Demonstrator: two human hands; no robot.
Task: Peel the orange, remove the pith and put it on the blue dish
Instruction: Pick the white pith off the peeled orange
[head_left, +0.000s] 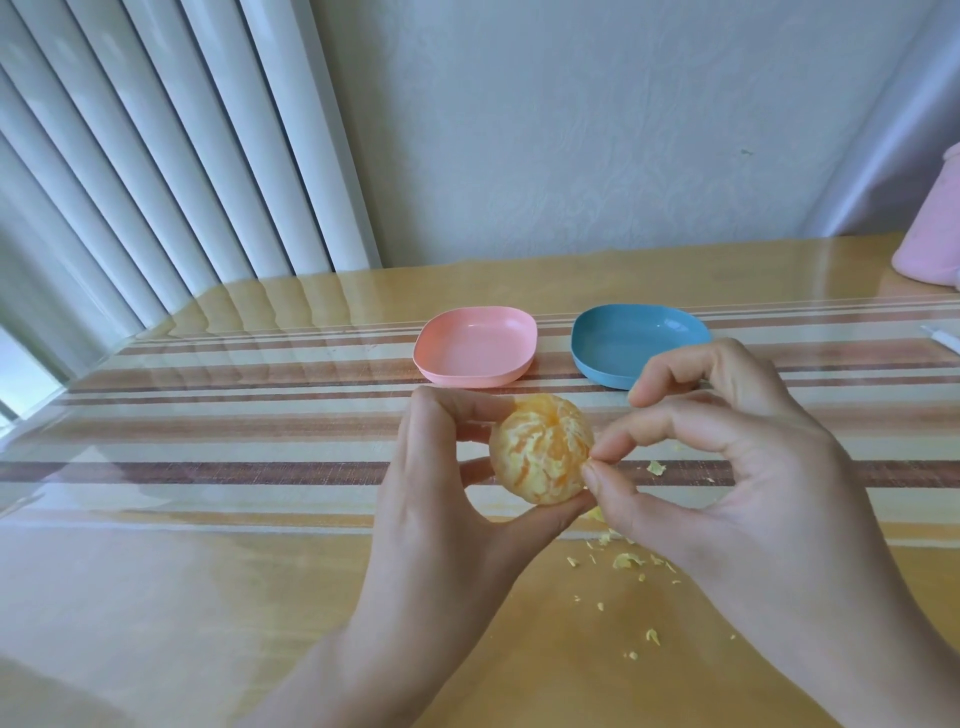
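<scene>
The orange (540, 449) is peeled, with pale pith strands still streaking its segments. My left hand (441, 499) holds it above the table, thumb under it and fingers curled round its far side. My right hand (727, 467) pinches a bit of pith at the orange's right side between thumb and forefinger. The blue dish (613, 338) stands behind my right hand, with nothing in it. Small pith scraps (626, 561) lie scattered on the table below my hands.
A pink dish (475, 345) stands left of the blue one, holding nothing. A pink container (930, 234) sits at the far right edge. The table (208, 467) has a striped cloth under glass. A white radiator fills the back left.
</scene>
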